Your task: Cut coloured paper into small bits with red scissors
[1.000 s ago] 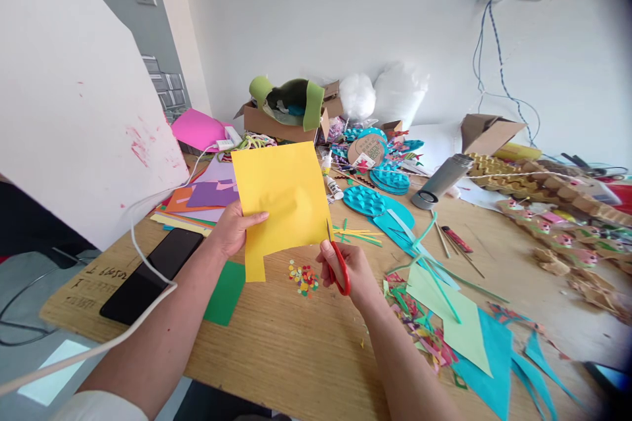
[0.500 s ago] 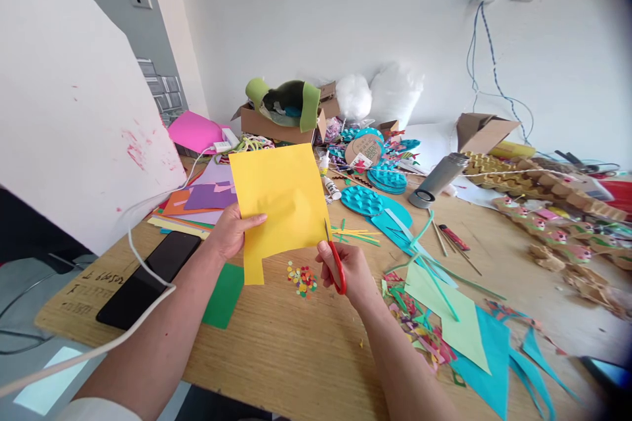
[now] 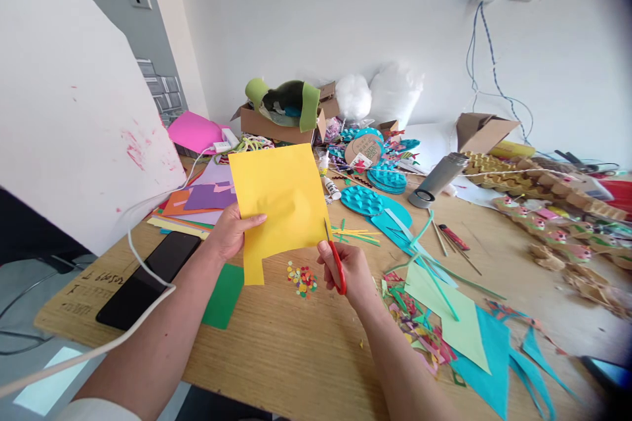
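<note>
Scissors (image 3: 340,270) with red handles sit in the grasp of the right hand (image 3: 353,274), their blades pointing up and away from the person, leaning slightly left, so that their long axis runs nearly along the right edge of the yellow sheet (image 3: 276,191). That meeting of blade and edge is the relation that matters: the visible blade lies over the sheet's lower right corner, while whether a second blade sits behind the paper is hidden, and how far the blades are parted I cannot tell. The sheet is raised in front of the person, up and to the left of the right hand, taller than it is wide, with a narrow tab hanging from its lower left corner. The left hand (image 3: 230,233) pinches its left edge, thumb flat on the near face and fingers out of sight behind; the sheet extends rightward from that grip, across to the scissors. The right hand is the nearer one to the blade corner. Small paper dots (image 3: 301,278) lie on the wooden table (image 3: 296,355) just beside the right hand, on its left.
</note>
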Action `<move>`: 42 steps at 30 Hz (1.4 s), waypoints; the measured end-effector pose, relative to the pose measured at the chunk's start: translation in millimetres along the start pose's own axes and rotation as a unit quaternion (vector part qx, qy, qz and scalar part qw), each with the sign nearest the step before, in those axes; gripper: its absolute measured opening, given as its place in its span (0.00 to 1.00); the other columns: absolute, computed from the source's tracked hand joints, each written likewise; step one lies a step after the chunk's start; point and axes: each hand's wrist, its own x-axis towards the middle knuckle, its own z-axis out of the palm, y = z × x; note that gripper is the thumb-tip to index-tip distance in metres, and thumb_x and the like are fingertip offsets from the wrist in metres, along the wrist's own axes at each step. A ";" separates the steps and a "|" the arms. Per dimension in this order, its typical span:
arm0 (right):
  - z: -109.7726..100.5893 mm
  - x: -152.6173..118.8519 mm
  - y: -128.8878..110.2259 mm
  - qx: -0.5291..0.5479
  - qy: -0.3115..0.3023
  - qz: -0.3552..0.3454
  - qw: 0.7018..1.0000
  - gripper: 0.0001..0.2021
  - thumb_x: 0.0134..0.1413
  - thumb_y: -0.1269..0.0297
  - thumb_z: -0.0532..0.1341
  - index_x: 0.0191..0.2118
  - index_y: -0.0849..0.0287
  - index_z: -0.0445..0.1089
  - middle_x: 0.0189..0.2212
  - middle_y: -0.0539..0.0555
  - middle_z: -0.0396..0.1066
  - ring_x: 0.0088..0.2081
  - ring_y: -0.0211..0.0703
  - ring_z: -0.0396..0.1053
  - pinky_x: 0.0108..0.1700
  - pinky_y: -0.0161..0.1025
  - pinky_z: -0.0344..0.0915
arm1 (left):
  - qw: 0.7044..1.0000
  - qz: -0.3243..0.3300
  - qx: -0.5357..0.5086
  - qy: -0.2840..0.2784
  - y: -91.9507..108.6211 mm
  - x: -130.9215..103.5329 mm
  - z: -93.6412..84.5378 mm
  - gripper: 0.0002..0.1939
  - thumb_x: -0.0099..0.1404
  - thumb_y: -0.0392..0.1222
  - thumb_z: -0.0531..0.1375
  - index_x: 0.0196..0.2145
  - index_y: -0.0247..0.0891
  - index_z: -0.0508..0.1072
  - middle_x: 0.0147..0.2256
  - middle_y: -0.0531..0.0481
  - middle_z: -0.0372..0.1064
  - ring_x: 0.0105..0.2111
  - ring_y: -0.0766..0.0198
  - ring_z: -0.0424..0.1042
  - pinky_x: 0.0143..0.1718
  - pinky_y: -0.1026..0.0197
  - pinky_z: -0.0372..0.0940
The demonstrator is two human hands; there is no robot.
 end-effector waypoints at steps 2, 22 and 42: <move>0.3 -0.9 -1.8 0.000 0.004 0.008 1.000 0.27 0.45 0.36 0.59 0.20 0.59 0.60 0.09 0.48 0.60 0.11 0.35 0.58 0.13 0.30 0.50 | 1.000 -0.001 0.002 0.001 -0.2 0.3 -0.2 0.25 0.45 0.40 0.70 0.43 0.35 0.75 0.45 0.39 0.74 0.45 0.43 0.72 0.48 0.44 0.66; 0.8 -0.9 0.1 -0.006 0.007 0.009 1.000 0.27 0.46 0.37 0.59 0.20 0.60 0.62 0.09 0.49 0.61 0.10 0.35 0.60 0.13 0.28 0.50 | 1.000 -0.007 -0.004 -0.003 1.0 -0.7 1.4 0.24 0.45 0.39 0.70 0.42 0.34 0.75 0.44 0.39 0.74 0.45 0.44 0.72 0.48 0.45 0.66; -1.3 -1.4 -1.3 -0.002 -0.011 0.022 1.000 0.26 0.46 0.39 0.60 0.20 0.61 0.62 0.11 0.50 0.63 0.12 0.35 0.61 0.13 0.28 0.50 | 1.000 -0.010 -0.017 -0.010 -0.1 -0.7 0.9 0.25 0.46 0.38 0.70 0.44 0.34 0.74 0.45 0.39 0.73 0.45 0.44 0.73 0.48 0.45 0.66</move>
